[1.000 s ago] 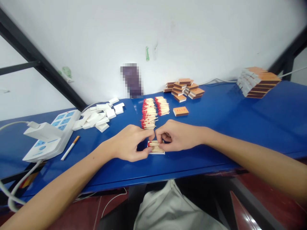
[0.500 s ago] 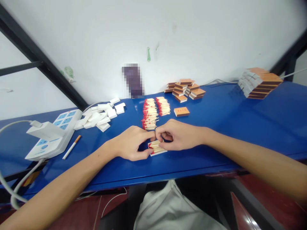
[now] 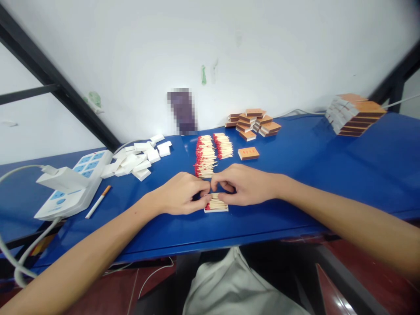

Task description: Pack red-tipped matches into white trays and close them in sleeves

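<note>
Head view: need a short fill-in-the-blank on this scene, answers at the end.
1. The left hand and right hand are at a small white tray holding ____.
2. The heads in the larger match pile are coloured ____.
3. The single orange matchbox lies to the picture's ____ of that pile.
4. The tabletop is coloured ____.

Missing words: matches; red; right; blue.

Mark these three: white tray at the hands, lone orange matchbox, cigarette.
White tray (image 3: pixel 217 211): head view, on its near wall.
Lone orange matchbox (image 3: pixel 248 152): head view, middle of its printed top face.
Cigarette (image 3: pixel 98 202): head view, on its white length, below the orange end.
</note>
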Motion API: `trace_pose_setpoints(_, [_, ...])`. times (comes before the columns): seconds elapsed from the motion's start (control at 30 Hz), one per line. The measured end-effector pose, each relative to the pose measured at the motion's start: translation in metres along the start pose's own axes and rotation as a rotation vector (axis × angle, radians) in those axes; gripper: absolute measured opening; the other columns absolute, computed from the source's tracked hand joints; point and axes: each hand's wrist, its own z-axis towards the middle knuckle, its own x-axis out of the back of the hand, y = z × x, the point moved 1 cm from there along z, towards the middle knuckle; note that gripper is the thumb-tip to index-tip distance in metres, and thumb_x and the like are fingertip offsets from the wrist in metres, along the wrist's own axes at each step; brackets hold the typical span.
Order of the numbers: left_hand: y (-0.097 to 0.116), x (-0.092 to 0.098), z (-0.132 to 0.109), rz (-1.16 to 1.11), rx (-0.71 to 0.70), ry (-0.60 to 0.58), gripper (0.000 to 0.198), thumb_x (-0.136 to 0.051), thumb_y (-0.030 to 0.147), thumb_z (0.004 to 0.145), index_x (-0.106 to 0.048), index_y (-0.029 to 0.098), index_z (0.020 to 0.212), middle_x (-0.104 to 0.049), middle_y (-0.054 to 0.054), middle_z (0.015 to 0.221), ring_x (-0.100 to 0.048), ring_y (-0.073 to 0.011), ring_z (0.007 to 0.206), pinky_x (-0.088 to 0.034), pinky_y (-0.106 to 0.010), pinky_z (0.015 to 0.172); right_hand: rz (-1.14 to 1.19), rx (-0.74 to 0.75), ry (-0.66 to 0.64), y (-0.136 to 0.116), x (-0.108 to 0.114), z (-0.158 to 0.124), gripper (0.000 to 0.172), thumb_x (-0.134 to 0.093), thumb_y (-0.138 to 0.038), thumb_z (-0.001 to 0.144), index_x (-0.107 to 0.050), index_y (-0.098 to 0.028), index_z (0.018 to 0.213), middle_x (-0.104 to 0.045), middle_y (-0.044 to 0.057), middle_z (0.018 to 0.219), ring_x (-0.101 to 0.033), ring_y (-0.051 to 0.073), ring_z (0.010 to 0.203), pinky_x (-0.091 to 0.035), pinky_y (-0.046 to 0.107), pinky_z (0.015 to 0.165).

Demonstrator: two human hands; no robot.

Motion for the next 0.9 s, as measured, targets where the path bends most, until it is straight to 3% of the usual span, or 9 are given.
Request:
trace_pose_setpoints(0.13, [0.0004,0.0012,-0.0005,-0.006,-0.025,-0.008,0.026,-0.044,0.033,0.095,-0.057,0.018,0.078,-0.061,-0.001,0.067,-0.053,-0.0127,0.058,-0.037,-0.024,0.060,-0.002,-0.002,-0.012,-0.0009,0.0013,-0.0001,0.012,-0.058,-0.029,0.087,-0.063,-0.017,0.089,-0.049,-0.007,0.057,-0.045,0.008,0.051,-0.030,0.022,0.055])
trace_pose_setpoints(0.33, [0.0047,0.0050,-0.0001,-0.009,-0.014,-0.019,0.013,-0.053,0.028,0.083,-0.052,0.019,0.074,-0.056,0.002,0.065,-0.049,-0.0119,0.056,-0.036,-0.025,0.057,-0.010,-0.014,-0.025,-0.0014,0.0019,-0.0005,0.012,-0.061,-0.027,0.084,-0.064,-0.017,0.091,-0.051,-0.007,0.059,-0.048,0.009,0.053,-0.031,0.023,0.056])
trace_pose_setpoints(0.63, [0.0044,0.0032,0.0008,-0.025,0.001,-0.037,0.013,-0.050,0.023,0.081,-0.045,0.019,0.070,-0.053,0.003,0.064,-0.045,-0.0116,0.056,-0.034,-0.025,0.057,0.012,-0.033,-0.047,-0.0021,0.0026,0.0000,0.009,-0.063,-0.024,0.082,-0.065,-0.017,0.087,-0.052,-0.007,0.059,-0.049,0.007,0.054,-0.033,0.021,0.056])
trace_pose_setpoints(0.9, [0.0052,0.0047,0.0016,-0.025,0.011,-0.045,0.017,-0.053,0.028,0.080,-0.042,0.020,0.071,-0.051,0.003,0.065,-0.043,-0.0122,0.057,-0.033,-0.025,0.058,0.029,-0.046,-0.074,-0.0048,0.0046,0.0003,0.010,-0.063,-0.026,0.084,-0.067,-0.017,0.087,-0.052,-0.006,0.060,-0.047,0.008,0.054,-0.033,0.022,0.057])
